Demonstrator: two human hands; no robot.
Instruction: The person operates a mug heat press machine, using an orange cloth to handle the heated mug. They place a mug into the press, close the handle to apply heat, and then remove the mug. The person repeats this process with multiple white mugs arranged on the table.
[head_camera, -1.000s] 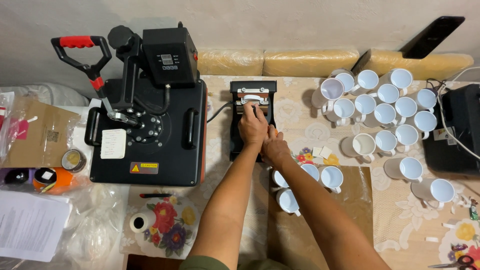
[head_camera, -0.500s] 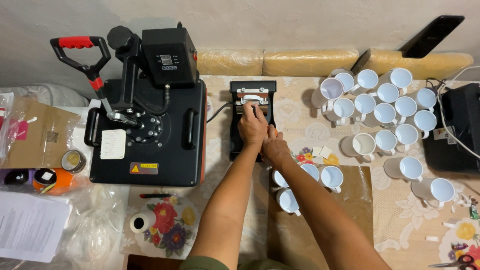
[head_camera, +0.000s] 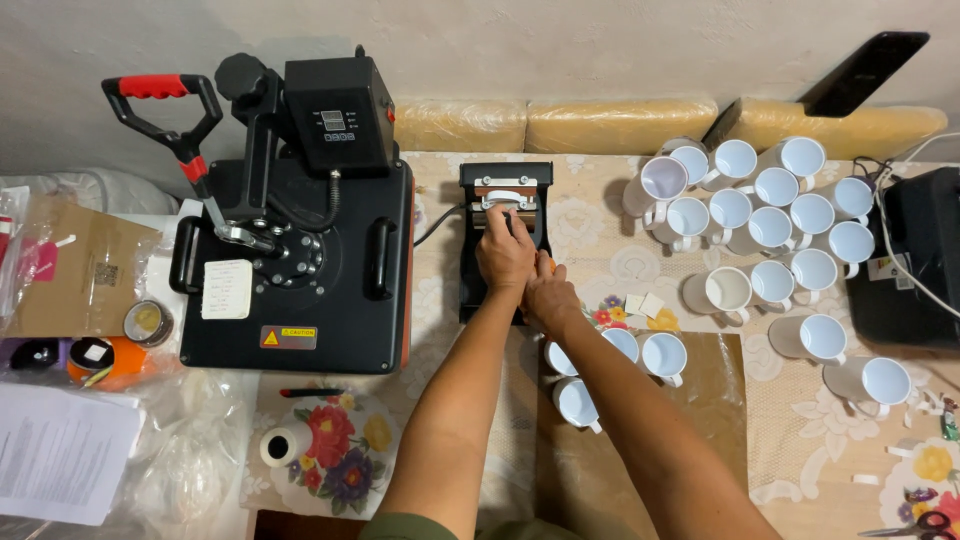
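Observation:
A small black mug press (head_camera: 505, 180) stands at the table's middle, with a white mug (head_camera: 503, 200) clamped in its top end. My left hand (head_camera: 505, 255) lies over the press, its fingers curled onto the mug. Just behind and to the right of it, my right hand (head_camera: 548, 300) is closed around the press's lever, of which only an orange tip (head_camera: 547, 266) shows. Both forearms reach in from the bottom edge and cover the near half of the press.
A large black heat press (head_camera: 300, 270) with a red handle sits at left. Several white mugs (head_camera: 770, 215) crowd the right side, and a few more (head_camera: 625, 355) stand by my right arm. A black printer (head_camera: 915, 260) is at far right. Tape rolls, papers and plastic bags lie at left.

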